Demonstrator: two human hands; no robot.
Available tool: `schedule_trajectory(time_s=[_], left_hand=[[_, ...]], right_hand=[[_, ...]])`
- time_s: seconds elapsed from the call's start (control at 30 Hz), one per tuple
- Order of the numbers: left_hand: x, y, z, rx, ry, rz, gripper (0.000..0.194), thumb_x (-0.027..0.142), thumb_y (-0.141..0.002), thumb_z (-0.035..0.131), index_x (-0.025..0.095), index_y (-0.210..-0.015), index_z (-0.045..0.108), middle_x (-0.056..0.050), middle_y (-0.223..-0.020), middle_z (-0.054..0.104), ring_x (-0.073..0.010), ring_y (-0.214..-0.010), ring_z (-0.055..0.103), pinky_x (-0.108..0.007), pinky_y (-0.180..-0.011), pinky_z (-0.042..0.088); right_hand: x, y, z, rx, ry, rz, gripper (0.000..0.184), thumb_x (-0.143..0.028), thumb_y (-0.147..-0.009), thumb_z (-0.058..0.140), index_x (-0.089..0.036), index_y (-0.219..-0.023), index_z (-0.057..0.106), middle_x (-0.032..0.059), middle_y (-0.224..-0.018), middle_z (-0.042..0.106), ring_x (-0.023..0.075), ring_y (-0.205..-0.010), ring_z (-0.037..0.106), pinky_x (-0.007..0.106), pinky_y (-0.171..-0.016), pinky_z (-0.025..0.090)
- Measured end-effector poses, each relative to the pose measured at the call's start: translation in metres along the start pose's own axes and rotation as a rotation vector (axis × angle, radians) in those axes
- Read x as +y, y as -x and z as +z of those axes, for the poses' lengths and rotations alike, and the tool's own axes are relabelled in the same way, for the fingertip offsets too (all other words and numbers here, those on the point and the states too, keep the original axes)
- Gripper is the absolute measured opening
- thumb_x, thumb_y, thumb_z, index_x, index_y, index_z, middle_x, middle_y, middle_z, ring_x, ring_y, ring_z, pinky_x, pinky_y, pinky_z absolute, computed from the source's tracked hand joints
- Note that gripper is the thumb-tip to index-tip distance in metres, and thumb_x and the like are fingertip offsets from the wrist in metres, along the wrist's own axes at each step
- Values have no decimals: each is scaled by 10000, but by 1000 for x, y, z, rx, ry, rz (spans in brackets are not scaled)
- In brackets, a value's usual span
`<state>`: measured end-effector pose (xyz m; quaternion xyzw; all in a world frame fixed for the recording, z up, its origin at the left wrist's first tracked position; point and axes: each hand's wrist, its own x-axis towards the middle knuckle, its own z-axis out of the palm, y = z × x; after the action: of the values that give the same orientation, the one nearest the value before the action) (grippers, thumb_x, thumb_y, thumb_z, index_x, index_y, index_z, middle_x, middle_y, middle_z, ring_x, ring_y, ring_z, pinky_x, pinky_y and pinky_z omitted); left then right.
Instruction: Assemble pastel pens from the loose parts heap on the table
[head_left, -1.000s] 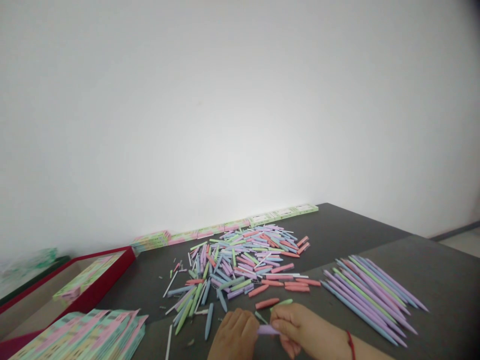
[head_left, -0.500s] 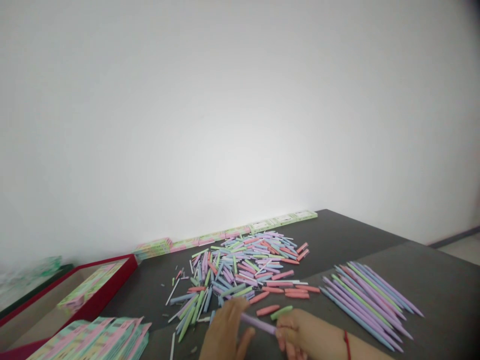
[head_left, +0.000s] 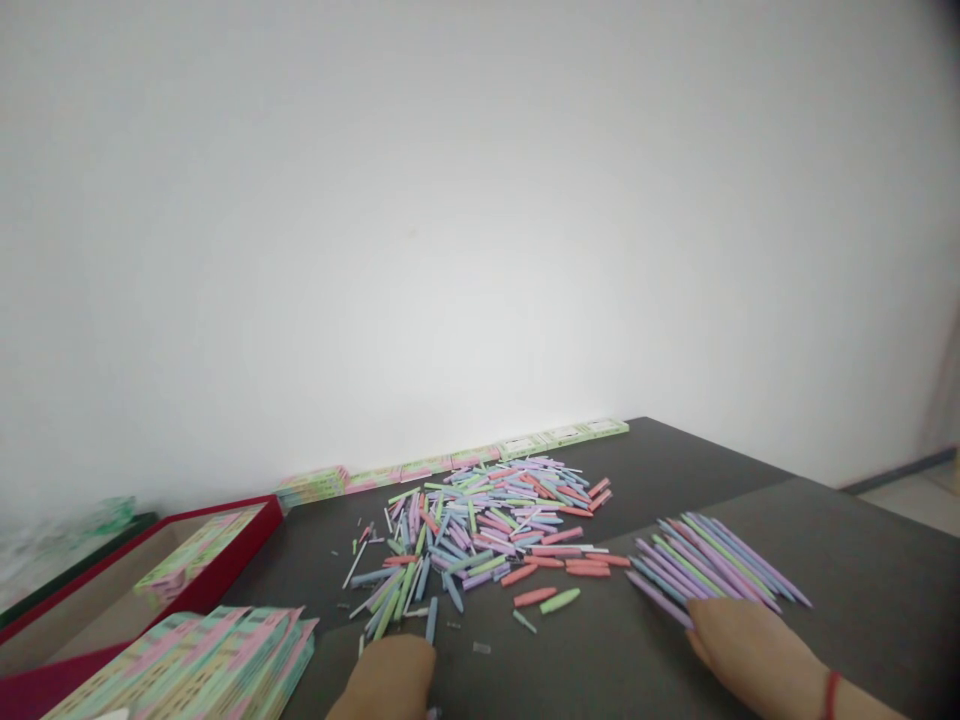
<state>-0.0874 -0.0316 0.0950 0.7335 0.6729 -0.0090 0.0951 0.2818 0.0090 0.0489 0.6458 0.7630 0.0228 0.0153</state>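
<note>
My right hand [head_left: 750, 640] is closed on the near end of a purple pen [head_left: 660, 602], placing it along the near left side of a row of long pastel pens [head_left: 716, 560]. At the bottom, my left hand [head_left: 391, 680] is low over the table beside the near edge of a heap of loose pen parts [head_left: 487, 510]. Its fingers are hidden under the back of the hand. A blue pen part [head_left: 431, 618] lies just beyond it. Between the hands and the heap lie a green part [head_left: 560, 600] and a coral part [head_left: 535, 596].
Stacks of printed pastel packets [head_left: 217, 660] lie at the lower left, by a red-walled box [head_left: 255, 535] holding more packets. Flat boxes [head_left: 424, 467] line the wall at the back of the dark table [head_left: 585, 660]. Small clear scraps [head_left: 481, 648] lie in front.
My right hand has moved right, from the middle to the pen row, carrying the purple pen. My left hand has let go of that pen and moved left and down.
</note>
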Motion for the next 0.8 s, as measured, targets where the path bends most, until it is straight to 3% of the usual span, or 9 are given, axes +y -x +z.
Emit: schedule_trajectory(time_s=[0.17,0.27,0.37,0.47,0.53,0.6,0.7,0.77,0.8], left_hand=[[3,-3,9,23,-7,45,89,129,-577,584,205,-618,607,-85,-737,695,-302,-761,660,-380,-692,456],[6,-7,7,-12,49,80,126,107,-576,545,209,-640,582,-34,-707,665,-257,-701,635,-316,-613,429],[9,-16,8,-67,329,153,126,130,-602,552,209,-698,565,26,-693,609,-183,-664,579,-243,-553,373],[13,-31,17,-165,789,208,117,200,-646,595,199,-725,510,72,-603,521,-103,-523,484,-196,-482,345],[17,-40,28,-239,1148,178,231,318,-675,639,207,-795,476,76,-599,540,-81,-425,449,-184,-400,342],[23,-47,40,-218,1469,121,352,398,-674,707,204,-868,486,71,-615,560,-83,-446,500,-162,-381,358],[31,-50,53,-111,1788,-70,368,358,-666,779,186,-855,514,36,-670,621,-108,-566,618,-146,-427,431],[34,-50,59,-62,1890,-226,293,279,-698,771,168,-832,535,-10,-752,677,-120,-605,659,-152,-463,476],[35,-50,61,-50,1918,-287,251,248,-718,756,160,-828,548,-27,-774,692,-122,-604,667,-151,-468,483]], right_hand=[[-3,-5,0,36,39,51,181,-121,-774,565,-86,-892,697,230,-824,719,379,-801,685,426,-670,480],[-4,-11,8,96,56,46,262,-3,-782,476,-93,-909,685,210,-821,722,339,-784,694,392,-660,482],[-4,-16,11,116,85,84,418,72,-806,314,-104,-898,682,199,-798,725,306,-770,700,364,-643,483],[-14,-16,2,100,31,41,343,25,-806,386,-108,-959,662,203,-872,718,327,-813,686,378,-668,484],[-33,-13,-5,97,-143,-70,243,-67,-782,510,-132,-977,639,184,-942,705,328,-853,669,379,-703,480],[-60,-10,-8,46,-472,-219,218,-175,-804,526,-162,-1007,604,105,-845,709,269,-822,661,333,-709,473],[-105,-12,-5,-193,-1000,-390,494,-189,-735,585,-192,-1220,491,25,-842,678,155,-676,616,225,-589,443],[-129,-18,-4,-224,-1169,-447,745,-151,-639,653,-206,-1330,381,14,-907,648,127,-653,574,198,-552,415],[-137,-20,-6,-194,-1198,-467,750,-132,-628,650,-213,-1325,387,9,-918,637,120,-647,559,194,-550,408]])
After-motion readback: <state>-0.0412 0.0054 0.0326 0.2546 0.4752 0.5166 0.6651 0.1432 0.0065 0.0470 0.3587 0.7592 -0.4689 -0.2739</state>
